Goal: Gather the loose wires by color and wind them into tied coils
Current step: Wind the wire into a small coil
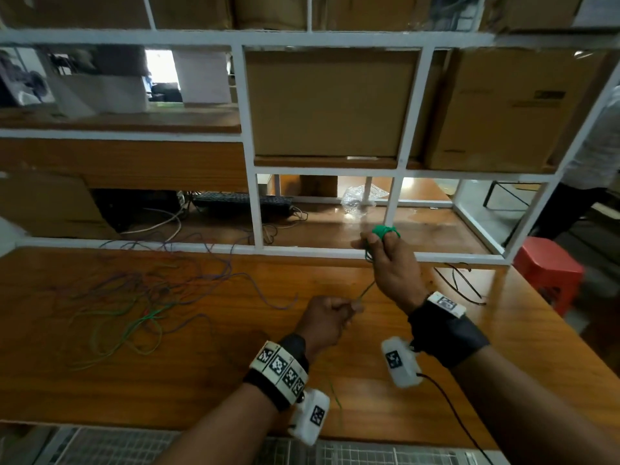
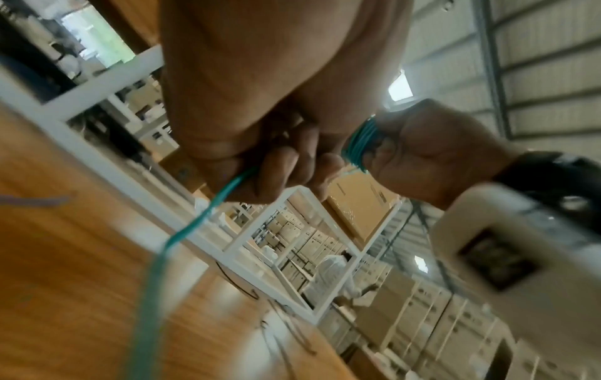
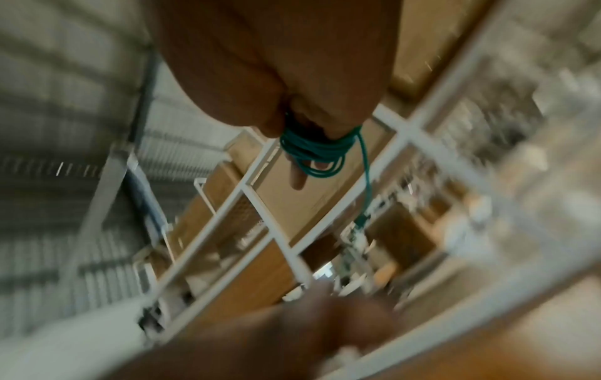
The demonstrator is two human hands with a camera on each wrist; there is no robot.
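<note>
A: Progress? Green coil partly wound round the right hand fingers, held up over the far table edge. Left hand pinches the green wire... no, feeding it taut.

B: Not tied yet, I'd say. Purple and green tangle lies loose at the left, so most is left.

A: Right wrist view shows the coil loops round a finger; head view hides that.
</note>
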